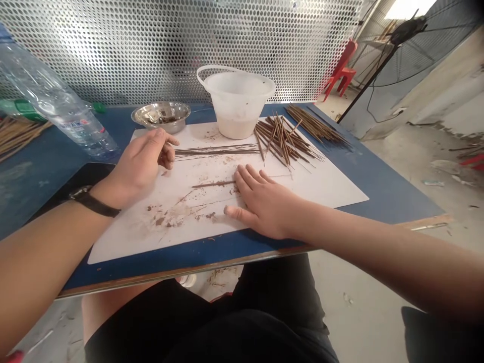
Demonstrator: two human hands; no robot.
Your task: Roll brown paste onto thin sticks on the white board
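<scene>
My right hand (262, 201) lies flat on the white board (321, 186), fingers stretched out. Under its fingers runs a brown paste-coated incense stick (212, 184); the coated end shows on the left, the thin bare end on the right. My left hand (145, 159) hovers at the board's left side with its fingers curled in; what they hold, if anything, is hidden. Just right of it lies a row of thin bare sticks (219, 150). A pile of coated incense sticks (282, 138) rests at the board's right rear. Brown crumbs (161, 221) are scattered over the board.
Behind the board stand a white plastic bucket (242, 96) with pale contents and a metal bowl (162, 113) holding brown material. A large plastic bottle (64, 106) leans at left. More sticks (317, 123) lie on the blue table (389, 186). Perforated metal sheeting (151, 45) closes the back.
</scene>
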